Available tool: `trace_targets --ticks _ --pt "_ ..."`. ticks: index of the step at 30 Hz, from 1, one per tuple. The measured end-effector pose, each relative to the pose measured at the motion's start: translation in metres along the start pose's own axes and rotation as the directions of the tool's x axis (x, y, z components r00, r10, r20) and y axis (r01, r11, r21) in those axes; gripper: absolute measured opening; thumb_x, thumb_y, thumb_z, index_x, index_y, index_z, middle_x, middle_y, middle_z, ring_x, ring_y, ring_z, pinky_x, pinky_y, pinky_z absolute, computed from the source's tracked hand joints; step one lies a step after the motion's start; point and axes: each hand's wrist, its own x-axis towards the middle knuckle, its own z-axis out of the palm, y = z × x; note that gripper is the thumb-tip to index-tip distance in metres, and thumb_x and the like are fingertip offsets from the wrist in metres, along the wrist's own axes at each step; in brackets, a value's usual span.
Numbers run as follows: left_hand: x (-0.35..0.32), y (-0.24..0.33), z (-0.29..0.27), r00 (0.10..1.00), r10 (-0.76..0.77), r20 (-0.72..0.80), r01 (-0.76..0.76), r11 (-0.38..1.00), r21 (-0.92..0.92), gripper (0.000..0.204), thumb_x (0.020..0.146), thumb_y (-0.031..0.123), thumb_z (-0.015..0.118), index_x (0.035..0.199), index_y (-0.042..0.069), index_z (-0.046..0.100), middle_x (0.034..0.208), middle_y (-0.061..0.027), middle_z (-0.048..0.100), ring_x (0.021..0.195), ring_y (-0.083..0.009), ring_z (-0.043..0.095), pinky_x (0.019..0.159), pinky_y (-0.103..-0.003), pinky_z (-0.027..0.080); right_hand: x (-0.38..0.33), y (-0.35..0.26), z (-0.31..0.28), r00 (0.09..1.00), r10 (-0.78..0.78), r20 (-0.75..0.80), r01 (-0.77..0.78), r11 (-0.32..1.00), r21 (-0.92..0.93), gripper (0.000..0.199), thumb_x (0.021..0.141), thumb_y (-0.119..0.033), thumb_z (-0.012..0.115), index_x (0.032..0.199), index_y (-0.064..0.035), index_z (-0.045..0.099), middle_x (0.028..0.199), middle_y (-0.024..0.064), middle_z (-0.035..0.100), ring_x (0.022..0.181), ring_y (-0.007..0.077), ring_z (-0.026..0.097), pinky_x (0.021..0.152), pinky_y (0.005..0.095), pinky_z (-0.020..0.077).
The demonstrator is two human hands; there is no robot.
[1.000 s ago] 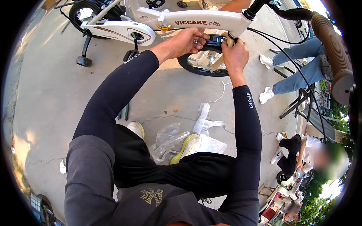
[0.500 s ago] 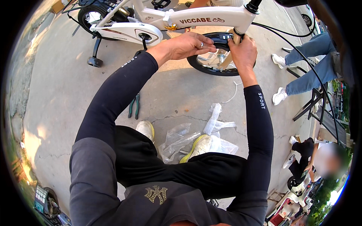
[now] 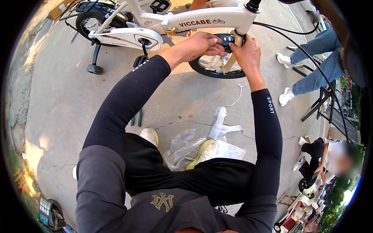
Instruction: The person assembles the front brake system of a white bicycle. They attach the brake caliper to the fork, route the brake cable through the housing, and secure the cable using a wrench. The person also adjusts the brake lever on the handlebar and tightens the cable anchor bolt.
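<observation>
1. Head view: the black piece (image 3: 226, 40) sits above the front wheel (image 3: 210, 73), just beside the tan fork (image 3: 230, 63).
2. It seems best for the right hand (image 3: 248, 53) to keep the piece still, with its thumb flat, while the left one lines it up gently.
3. Go slowly, and keep fingers away from the spokes; a crooked piece could rub the tire.
4. The black piece is between the two hands, at their fingertips.
5. The left hand (image 3: 202, 45) is half open, fingers a bit bent; I can't tell if it grips anything.
6. The right hand is curled by the fork, thumb at the piece's edge; its other fingers are partly hidden, so its grip is unclear.
</observation>
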Motion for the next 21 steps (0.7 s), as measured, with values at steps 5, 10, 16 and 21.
trace_targets --ticks 5,10,16,21 --pt "0.012 -0.002 0.011 0.999 0.010 -0.046 -0.013 0.998 -0.069 0.031 0.110 0.019 0.042 0.124 -0.006 0.053 0.090 -0.0014 0.054 0.075 -0.0080 0.052 0.063 -0.022 0.045 0.001 0.002 0.000 1.000 -0.012 0.016 0.012 1.000 0.009 0.048 0.076 -0.024 0.082 0.114 0.0009 0.065 0.110 0.0234 0.064 0.105 0.0389 0.065 0.091 0.0441 0.0533" --pt "0.017 0.002 0.017 0.999 0.048 -0.018 -0.051 0.952 -0.302 0.030 0.111 0.019 0.039 0.122 -0.005 0.053 0.089 -0.0003 0.050 0.069 -0.0085 0.043 0.061 -0.022 0.039 0.001 0.003 0.001 1.000 -0.003 0.018 0.003 1.000 0.017 0.049 0.077 -0.024 0.082 0.114 0.0016 0.065 0.111 0.0234 0.064 0.104 0.0400 0.066 0.090 0.0446 0.0535" --pt "0.015 0.006 0.011 1.000 0.001 -0.015 -0.007 0.913 -0.407 0.033 0.110 0.016 0.028 0.125 -0.006 0.049 0.109 -0.0154 0.062 0.086 -0.0159 0.064 0.073 -0.023 0.058 0.001 0.004 0.001 1.000 -0.002 0.027 0.001 1.000 0.025 0.050 0.077 -0.023 0.081 0.115 0.0039 0.064 0.111 0.0256 0.063 0.103 0.0417 0.066 0.090 0.0448 0.0539" --pt "0.016 0.005 0.011 1.000 0.016 0.003 -0.013 0.898 -0.440 0.035 0.109 0.015 0.024 0.125 -0.008 0.045 0.130 -0.0331 0.056 0.121 -0.0301 0.063 0.100 -0.031 0.058 0.001 0.004 0.002 0.999 -0.036 -0.005 0.037 0.998 0.042 0.048 0.078 -0.023 0.080 0.114 0.0041 0.064 0.111 0.0271 0.063 0.102 0.0427 0.066 0.089 0.0455 0.0545"
